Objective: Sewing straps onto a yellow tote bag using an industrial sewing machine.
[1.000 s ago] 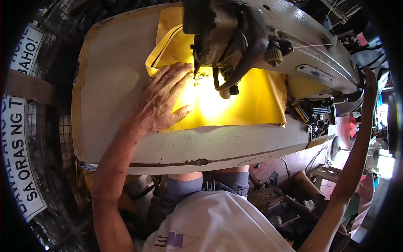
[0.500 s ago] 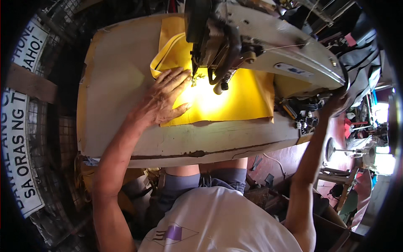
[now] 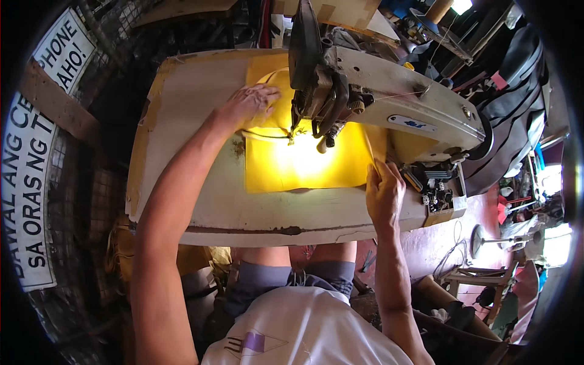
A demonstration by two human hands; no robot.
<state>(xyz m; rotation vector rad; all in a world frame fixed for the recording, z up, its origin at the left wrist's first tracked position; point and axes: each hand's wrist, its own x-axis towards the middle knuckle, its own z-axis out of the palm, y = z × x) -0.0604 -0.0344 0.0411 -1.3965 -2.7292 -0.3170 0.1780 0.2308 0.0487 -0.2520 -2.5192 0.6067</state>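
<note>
A yellow fabric piece (image 3: 304, 161) lies brightly lit on the white sewing table (image 3: 201, 182), under the head of a cream sewing machine (image 3: 389, 103). My left hand (image 3: 246, 104) rests flat on the far left part of the fabric, fingers spread, just left of the needle area (image 3: 292, 137). My right hand (image 3: 382, 191) pinches the fabric's right edge near the machine's base. A thin dark cord or strap runs across the fabric by the needle.
The table's worn front edge (image 3: 274, 230) is near my knees. A white sign with dark letters (image 3: 30, 182) hangs at left over wire mesh. At right are machine parts (image 3: 435, 182), a red floor, a stool (image 3: 486, 234) and clutter.
My left hand has slid farther up the fabric, away from me. My right hand came down from the machine's right end to the fabric's right edge. The view shifted.
</note>
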